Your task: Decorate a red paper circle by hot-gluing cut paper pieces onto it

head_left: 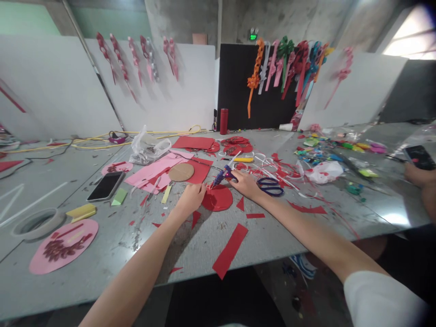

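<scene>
A red paper disc [220, 200] lies on the table in front of me. My right hand [243, 182] is wrapped round a blue glue gun [222, 175], whose tip points down and left at the disc's upper left edge. At that same edge is my left hand [193, 196], its fingers closed in a pinch; what they hold is too small to make out. Dark blue scissors [270, 186] rest just right of my right hand. Beyond my left hand sits a round cardboard piece [181, 172] on red and pink paper.
A phone [106, 186], a tape roll [38, 223] and a pink oval [64, 246] with dark red pieces lie at left. Ribbon scraps and a yellow cutter [243, 160] are beyond my hands. A red bottle [224, 121] stands at the back. Another person's hand [420, 175] holds a phone at right.
</scene>
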The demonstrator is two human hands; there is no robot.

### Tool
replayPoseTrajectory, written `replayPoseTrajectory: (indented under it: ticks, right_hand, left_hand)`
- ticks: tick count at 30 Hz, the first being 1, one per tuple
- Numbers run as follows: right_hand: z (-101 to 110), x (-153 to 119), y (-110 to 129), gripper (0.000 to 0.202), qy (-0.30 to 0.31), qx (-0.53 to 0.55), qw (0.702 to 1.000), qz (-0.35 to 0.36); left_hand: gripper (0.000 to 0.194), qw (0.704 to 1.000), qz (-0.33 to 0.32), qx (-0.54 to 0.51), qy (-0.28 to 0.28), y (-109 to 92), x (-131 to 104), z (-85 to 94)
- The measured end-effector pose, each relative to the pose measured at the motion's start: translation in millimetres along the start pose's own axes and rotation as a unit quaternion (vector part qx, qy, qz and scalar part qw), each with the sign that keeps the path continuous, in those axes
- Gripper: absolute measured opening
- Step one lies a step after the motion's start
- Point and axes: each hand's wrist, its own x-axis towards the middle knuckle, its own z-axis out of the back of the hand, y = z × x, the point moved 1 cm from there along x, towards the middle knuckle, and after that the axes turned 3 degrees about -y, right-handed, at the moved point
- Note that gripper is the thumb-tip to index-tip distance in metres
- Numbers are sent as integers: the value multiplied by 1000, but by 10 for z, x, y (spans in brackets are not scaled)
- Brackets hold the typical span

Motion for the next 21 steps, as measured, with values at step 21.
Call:
replayPoseTrajectory:
  ticks: [21]
  right_hand:
    - [-4, -13, -8, 28, 1, 10, 1000, -7]
  left_hand:
    - [38, 999, 14, -29, 12, -44, 14, 82]
